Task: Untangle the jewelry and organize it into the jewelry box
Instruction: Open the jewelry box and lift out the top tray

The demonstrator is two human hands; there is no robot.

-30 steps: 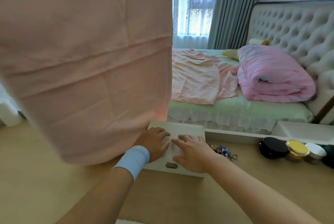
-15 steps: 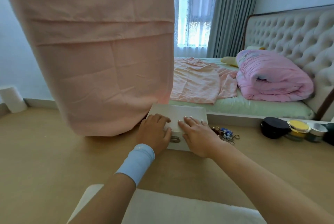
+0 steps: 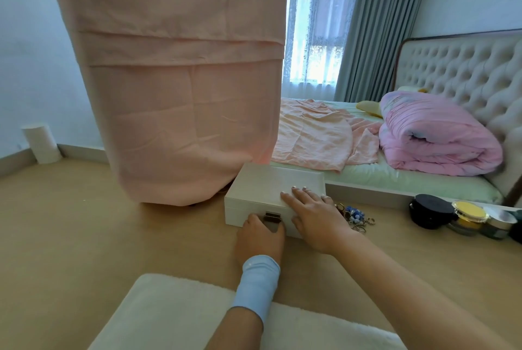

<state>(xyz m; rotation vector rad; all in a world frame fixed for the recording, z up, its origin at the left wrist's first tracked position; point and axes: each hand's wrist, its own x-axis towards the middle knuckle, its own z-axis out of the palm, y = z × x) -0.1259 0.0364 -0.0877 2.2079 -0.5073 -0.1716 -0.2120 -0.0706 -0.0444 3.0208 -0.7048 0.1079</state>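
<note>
Head view: the white jewelry box sits on the wooden floor with its lid down, so its contents are hidden. The tangled jewelry, a heap of rings, chains and blue beads, lies on the floor just beside the box's right end. Farther right stand a black jar and a yellow-lidded jar, both capped. The right hand lies flat on the lid, fingers straight and spread, holding nothing. The left hand, wearing a blue wristband, curls at the box's front, thumb and finger seemingly pinching the metal clasp.
</note>
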